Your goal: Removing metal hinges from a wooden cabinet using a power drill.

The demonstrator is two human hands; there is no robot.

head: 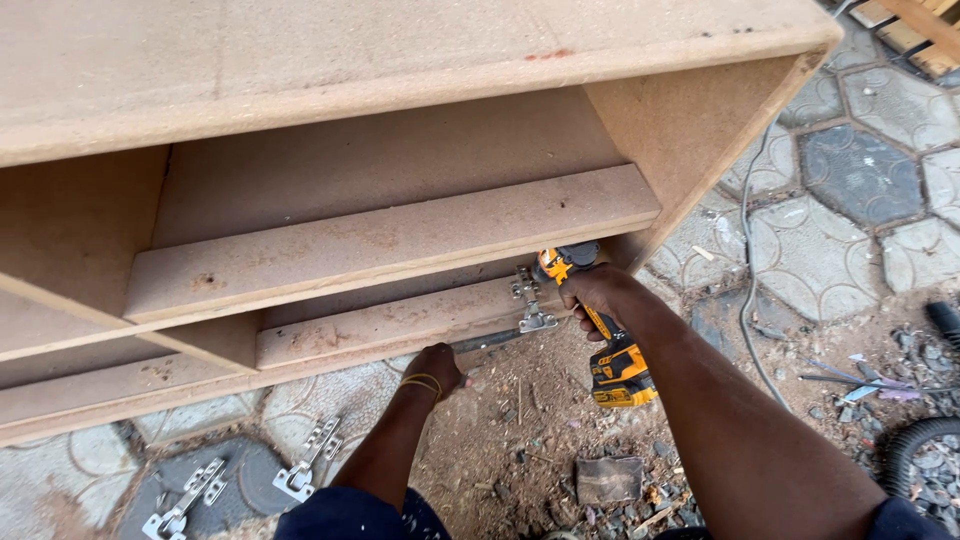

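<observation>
Drill: a yellow-and-black cordless drill [610,330] was held against the lower front edge of a large brown fibreboard cabinet [400,230], its nose at a silver metal cup hinge [530,300]; the battery end hung low over the ground.
Drill handling: it looked rigid and fairly heavy at the battery, best taken by its moulded grip, as it was.
Hinge handling: small, stiff, light steel, likely to slip unless pinned flat to the board.
Right hand: the right hand [590,292] was wrapped tight around the drill's grip.
Left hand: the left hand [437,368], with a yellow band at the wrist, reached under the cabinet's bottom rail beside a dark metal rod [485,342]; whether its fingers were curled around anything could not be told.
Ground: two spare silver hinges [310,458] [185,497] lay on grey hexagonal paving stones [860,170], well apart from the drill, with sawdust and soil between.
</observation>
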